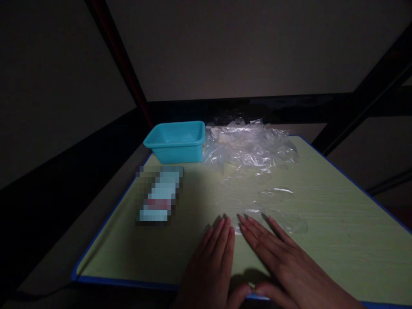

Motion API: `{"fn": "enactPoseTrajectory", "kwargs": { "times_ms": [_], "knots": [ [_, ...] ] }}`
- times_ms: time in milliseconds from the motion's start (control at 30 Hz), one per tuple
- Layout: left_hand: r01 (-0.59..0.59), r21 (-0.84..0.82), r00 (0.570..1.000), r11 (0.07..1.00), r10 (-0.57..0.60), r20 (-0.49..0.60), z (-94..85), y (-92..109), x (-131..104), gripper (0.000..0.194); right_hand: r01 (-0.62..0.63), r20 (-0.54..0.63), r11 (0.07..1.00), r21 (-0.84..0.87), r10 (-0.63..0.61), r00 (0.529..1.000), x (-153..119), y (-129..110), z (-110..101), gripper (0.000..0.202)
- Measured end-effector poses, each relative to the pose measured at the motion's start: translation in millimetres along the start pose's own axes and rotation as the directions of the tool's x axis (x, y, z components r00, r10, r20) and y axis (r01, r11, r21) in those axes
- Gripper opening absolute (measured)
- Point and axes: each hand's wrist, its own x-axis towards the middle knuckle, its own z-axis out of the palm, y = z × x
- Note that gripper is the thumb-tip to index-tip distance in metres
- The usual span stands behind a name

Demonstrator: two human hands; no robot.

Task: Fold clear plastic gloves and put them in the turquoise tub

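My left hand lies palm down near the table's front edge, its fingers stretched out and close together. Beside it, my right hand is flat too, fingers extended, with the fingertips touching a thin clear plastic sheet. That sheet has rounded, finger-like outlines, perhaps a disposable glove. The left fingertips are at its near left edge. The two thumbs almost meet at the front of the table. Farther back sits a crumpled heap of clear plastic; how many pieces it holds I cannot make out.
A turquoise plastic basin stands at the back left, against the plastic heap. In front of it lies a pixelated phone-like rectangle. The pale wood-grain table has a blue rim. A wall and dark beams are behind it.
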Motion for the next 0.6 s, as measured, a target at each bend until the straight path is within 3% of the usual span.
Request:
{"fn": "enactPoseTrajectory", "kwargs": {
  "times_ms": [300,600],
  "knots": [
    [0.009,0.021,0.998,1.000,-0.010,0.068,-1.1,1.5,0.8,0.084,0.032,0.038,0.997,-0.067,-0.030,0.999,-1.5,-3.7,-2.2,0.081],
    [0.071,-0.027,0.993,0.997,-0.068,0.095,-0.2,2.0,0.0,0.082,0.023,-0.040,0.998,-0.053,-0.025,0.999,-1.3,-4.3,-0.5,0.083]
  ]
}}
